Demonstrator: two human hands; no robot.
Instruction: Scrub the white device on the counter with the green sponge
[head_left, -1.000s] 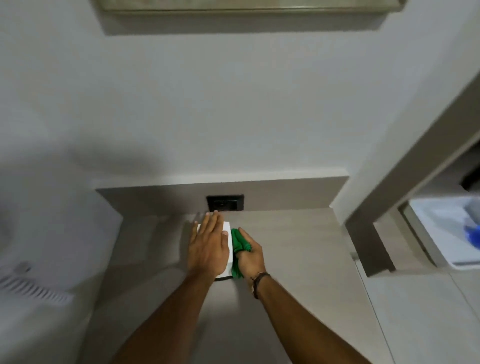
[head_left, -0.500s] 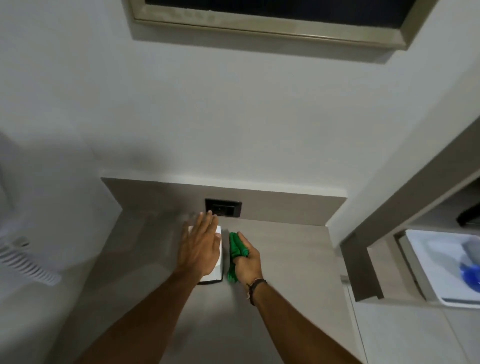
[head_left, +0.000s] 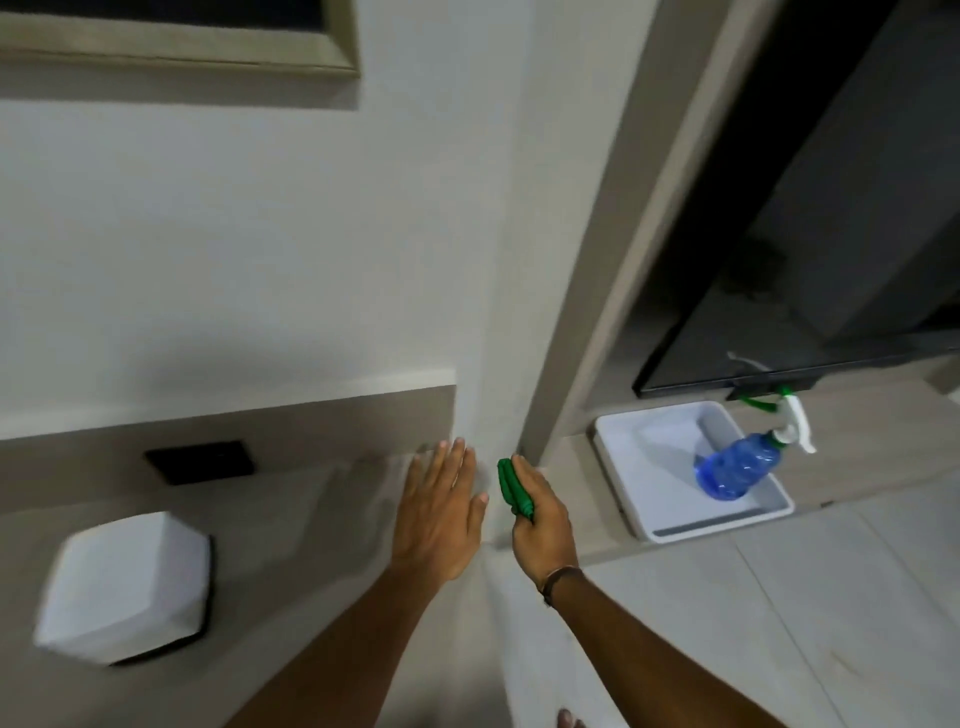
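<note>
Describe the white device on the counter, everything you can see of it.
The white device is a blocky box with beveled, faceted edges, smooth and matte, plastic by its look. A dark base or shadow shows along its right and lower edges. It sits on the beige counter at the lower left, below the black wall socket. The picture is motion-blurred, so no markings can be read. Neither hand touches it.

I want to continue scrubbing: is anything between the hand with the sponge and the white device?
Only the open left hand lies between the right hand, holding the green sponge, and the white device.
</note>
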